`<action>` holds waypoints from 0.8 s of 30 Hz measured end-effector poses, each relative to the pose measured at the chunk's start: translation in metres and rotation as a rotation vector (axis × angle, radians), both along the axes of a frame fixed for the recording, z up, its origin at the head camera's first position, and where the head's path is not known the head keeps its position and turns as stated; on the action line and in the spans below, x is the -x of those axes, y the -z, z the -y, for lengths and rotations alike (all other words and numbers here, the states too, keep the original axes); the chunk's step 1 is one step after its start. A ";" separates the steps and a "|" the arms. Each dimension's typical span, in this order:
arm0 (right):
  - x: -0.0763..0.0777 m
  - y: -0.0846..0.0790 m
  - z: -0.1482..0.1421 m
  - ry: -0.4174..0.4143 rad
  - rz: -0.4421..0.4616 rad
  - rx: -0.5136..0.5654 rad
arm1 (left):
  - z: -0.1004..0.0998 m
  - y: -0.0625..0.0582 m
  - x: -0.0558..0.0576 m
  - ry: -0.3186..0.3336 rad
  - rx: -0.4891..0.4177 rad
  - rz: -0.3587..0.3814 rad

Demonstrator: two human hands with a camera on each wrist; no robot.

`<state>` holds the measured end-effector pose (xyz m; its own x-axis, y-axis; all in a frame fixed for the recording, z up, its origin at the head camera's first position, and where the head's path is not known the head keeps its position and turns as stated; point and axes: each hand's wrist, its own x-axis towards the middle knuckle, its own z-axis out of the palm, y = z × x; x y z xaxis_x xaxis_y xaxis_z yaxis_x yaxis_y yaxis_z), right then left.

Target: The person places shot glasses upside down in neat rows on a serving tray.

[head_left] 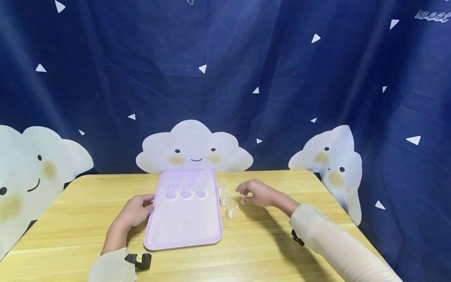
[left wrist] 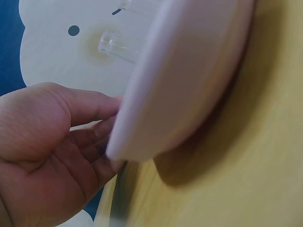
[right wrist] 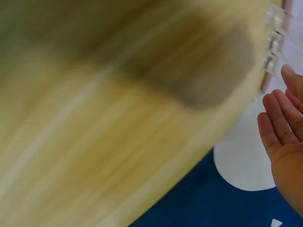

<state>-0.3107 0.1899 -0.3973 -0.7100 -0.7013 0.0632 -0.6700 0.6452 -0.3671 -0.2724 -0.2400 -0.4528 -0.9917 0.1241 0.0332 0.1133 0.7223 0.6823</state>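
Note:
A pale purple tray lies on the table, its left rim held by my left hand. In the left wrist view the thumb is at the tray's edge and the other fingers go partly out of sight behind it. Three small clear cups stand in a row on the tray's far half, the middle cup among them. Beyond the right rim, three more clear cups stand on the table in a line, the nearest cup closest to me. My right hand hovers just right of these, fingers loosely bent and holding nothing.
The wooden table runs back to a dark blue curtain printed with clouds and white triangles. A black wrist strap shows at the left sleeve. The right arm casts a shadow on the tabletop.

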 end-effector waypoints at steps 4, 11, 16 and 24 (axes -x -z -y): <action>-0.005 0.014 -0.002 -0.010 0.041 0.029 | 0.000 -0.001 0.000 0.000 0.000 0.002; -0.020 0.041 0.004 0.020 0.040 0.075 | 0.000 -0.002 -0.001 0.011 -0.002 0.001; -0.033 0.053 0.013 0.073 0.029 0.210 | 0.002 0.000 0.000 0.012 0.005 0.000; -0.049 0.066 0.034 0.335 0.081 0.366 | 0.001 -0.001 0.000 0.017 0.009 -0.014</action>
<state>-0.2612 0.1558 -0.4629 -0.9053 -0.3759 0.1980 -0.4079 0.6389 -0.6522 -0.2726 -0.2405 -0.4514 -0.9888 0.1417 0.0459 0.1354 0.7263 0.6739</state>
